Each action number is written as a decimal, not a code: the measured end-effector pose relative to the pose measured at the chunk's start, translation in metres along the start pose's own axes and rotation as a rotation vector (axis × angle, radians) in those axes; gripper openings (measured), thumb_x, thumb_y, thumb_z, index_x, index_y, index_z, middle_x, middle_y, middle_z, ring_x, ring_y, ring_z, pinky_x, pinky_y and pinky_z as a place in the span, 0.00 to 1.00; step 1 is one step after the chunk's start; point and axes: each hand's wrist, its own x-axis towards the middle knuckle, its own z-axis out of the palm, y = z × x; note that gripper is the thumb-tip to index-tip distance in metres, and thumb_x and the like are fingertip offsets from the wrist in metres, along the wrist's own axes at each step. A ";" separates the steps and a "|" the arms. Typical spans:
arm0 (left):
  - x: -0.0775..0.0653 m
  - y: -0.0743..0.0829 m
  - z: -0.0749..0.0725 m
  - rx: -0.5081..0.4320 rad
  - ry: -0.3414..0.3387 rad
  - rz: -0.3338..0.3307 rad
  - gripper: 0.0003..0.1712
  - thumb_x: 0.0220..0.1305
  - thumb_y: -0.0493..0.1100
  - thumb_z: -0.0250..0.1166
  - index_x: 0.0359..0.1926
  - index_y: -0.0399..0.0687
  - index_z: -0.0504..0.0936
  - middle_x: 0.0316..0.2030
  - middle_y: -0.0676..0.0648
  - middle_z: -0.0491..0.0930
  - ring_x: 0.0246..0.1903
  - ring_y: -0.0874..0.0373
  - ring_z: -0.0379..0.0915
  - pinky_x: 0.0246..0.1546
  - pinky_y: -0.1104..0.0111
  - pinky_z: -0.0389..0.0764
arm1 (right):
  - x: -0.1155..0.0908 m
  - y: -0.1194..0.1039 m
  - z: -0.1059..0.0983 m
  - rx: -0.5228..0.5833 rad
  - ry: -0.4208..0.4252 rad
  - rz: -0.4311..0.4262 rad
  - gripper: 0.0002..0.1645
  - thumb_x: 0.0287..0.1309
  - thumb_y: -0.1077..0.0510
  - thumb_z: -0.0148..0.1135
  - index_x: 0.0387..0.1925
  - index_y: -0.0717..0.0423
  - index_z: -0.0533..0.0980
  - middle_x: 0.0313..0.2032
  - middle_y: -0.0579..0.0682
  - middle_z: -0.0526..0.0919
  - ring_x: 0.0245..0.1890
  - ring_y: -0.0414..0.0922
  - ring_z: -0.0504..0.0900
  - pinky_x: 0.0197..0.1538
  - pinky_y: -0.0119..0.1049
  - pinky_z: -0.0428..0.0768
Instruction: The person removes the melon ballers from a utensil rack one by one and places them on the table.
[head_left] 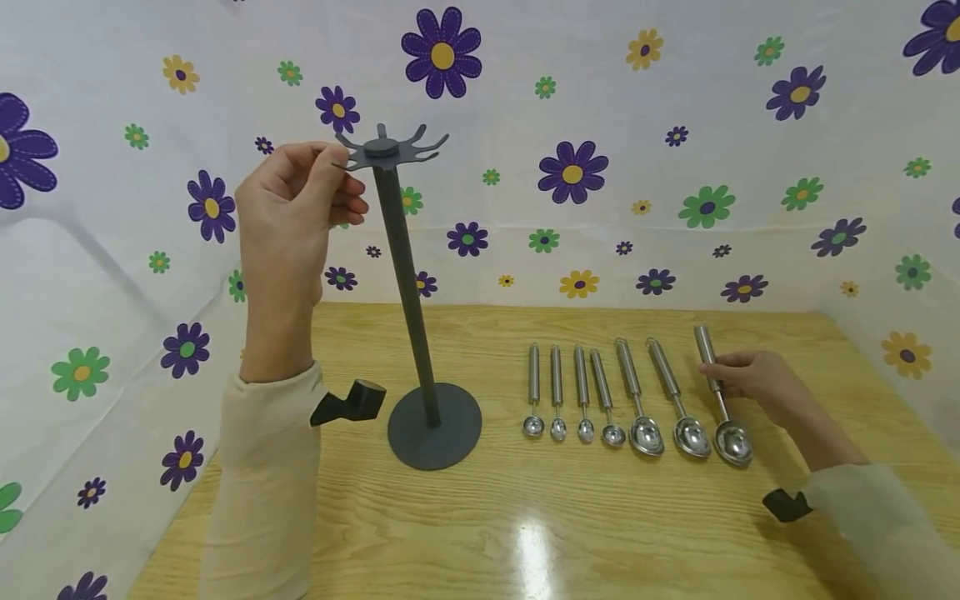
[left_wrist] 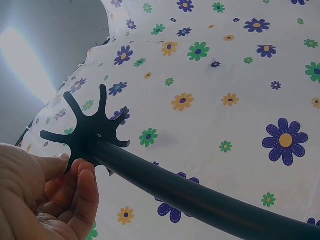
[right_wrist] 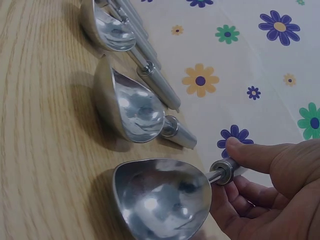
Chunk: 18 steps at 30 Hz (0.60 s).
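A dark grey stand (head_left: 406, 275) has a round base on the table and a top ring of hooks (left_wrist: 89, 131). My left hand (head_left: 288, 204) pinches one hook between thumb and fingers, and the post leans slightly left. On the right, my right hand (head_left: 765, 385) grips the handle of a steel ice cream scoop (right_wrist: 162, 197), the rightmost in a row. Its bowl faces up, at or just over the table; I cannot tell whether it touches. Two other large scoops, one (head_left: 692, 437) nearest it and another (head_left: 647, 436), lie to its left.
Several smaller steel scoops (head_left: 533, 426) continue the row toward the stand, handles pointing away from me. All lie on a wooden table (head_left: 420, 533). A white cloth with printed flowers (head_left: 495, 267) stands behind the table and along its sides.
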 end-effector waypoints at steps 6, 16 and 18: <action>0.000 -0.001 0.000 0.000 0.004 -0.001 0.07 0.70 0.39 0.69 0.44 0.38 0.85 0.30 0.42 0.84 0.25 0.56 0.83 0.35 0.73 0.86 | 0.003 0.002 0.004 -0.027 0.016 0.030 0.42 0.73 0.44 0.62 0.65 0.80 0.68 0.42 0.50 0.86 0.39 0.39 0.83 0.47 0.37 0.86; 0.000 0.000 0.001 -0.005 0.003 0.002 0.08 0.70 0.38 0.69 0.44 0.36 0.85 0.29 0.42 0.84 0.24 0.56 0.83 0.34 0.73 0.86 | 0.006 0.005 0.010 -0.070 0.035 0.017 0.36 0.71 0.45 0.64 0.57 0.78 0.76 0.37 0.48 0.84 0.36 0.41 0.77 0.38 0.31 0.81; 0.000 0.000 0.001 -0.001 0.004 0.002 0.08 0.70 0.38 0.69 0.44 0.37 0.85 0.29 0.42 0.84 0.24 0.56 0.83 0.34 0.73 0.86 | 0.006 0.006 0.011 -0.087 0.042 0.012 0.36 0.70 0.45 0.65 0.58 0.77 0.76 0.41 0.52 0.85 0.38 0.42 0.78 0.39 0.30 0.81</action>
